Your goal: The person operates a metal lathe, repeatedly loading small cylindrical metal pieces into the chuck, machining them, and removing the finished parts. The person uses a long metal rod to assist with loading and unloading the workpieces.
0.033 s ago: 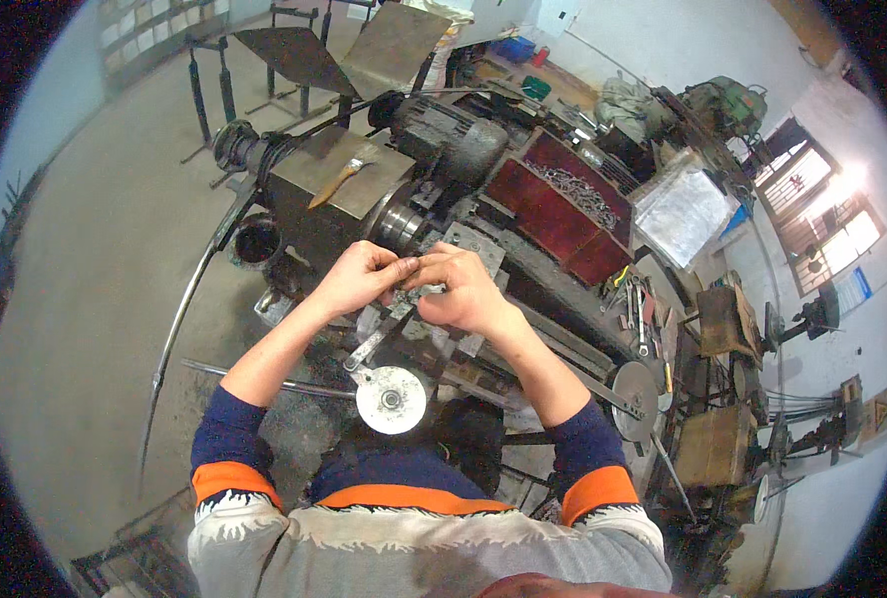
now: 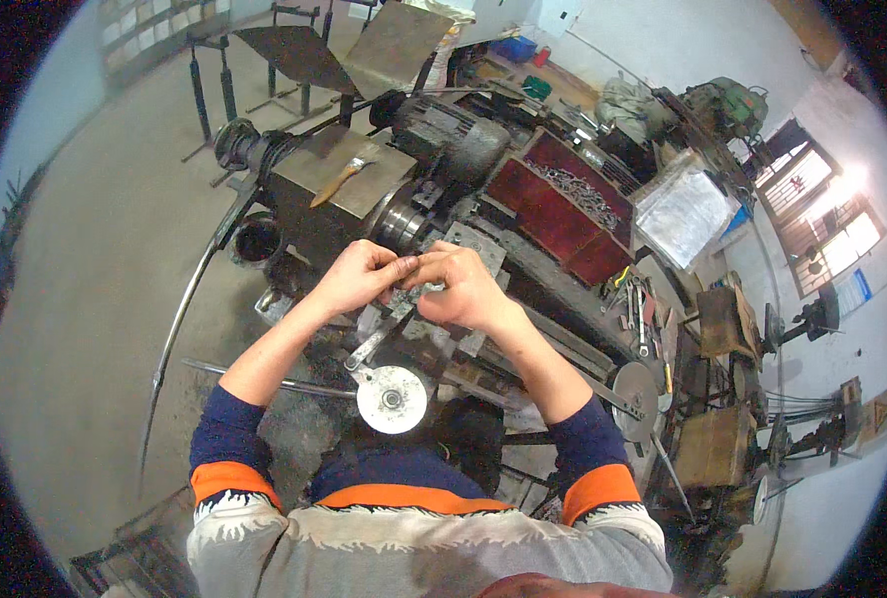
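Observation:
Over the lathe's tool slide, my left hand point(image 2: 356, 276) and my right hand point(image 2: 460, 289) meet at the fingertips. Both are closed in a pinch, and whatever sits between the fingers is too small and hidden to name. Just beyond them is the round metal chuck point(image 2: 401, 223), and a flat block of the slide point(image 2: 471, 245) shows beside my right hand. Below my hands a metal lever point(image 2: 369, 347) slants toward a pale round handwheel point(image 2: 392, 401) speckled with dark bits.
A paintbrush point(image 2: 342, 183) lies on the headstock cover point(image 2: 299, 169). Behind stand a motor point(image 2: 448, 135) and a dark red tray point(image 2: 553, 224) of metal pieces. Wrenches point(image 2: 643, 317) lie at the right. A long bar point(image 2: 186, 299) sticks out at the left.

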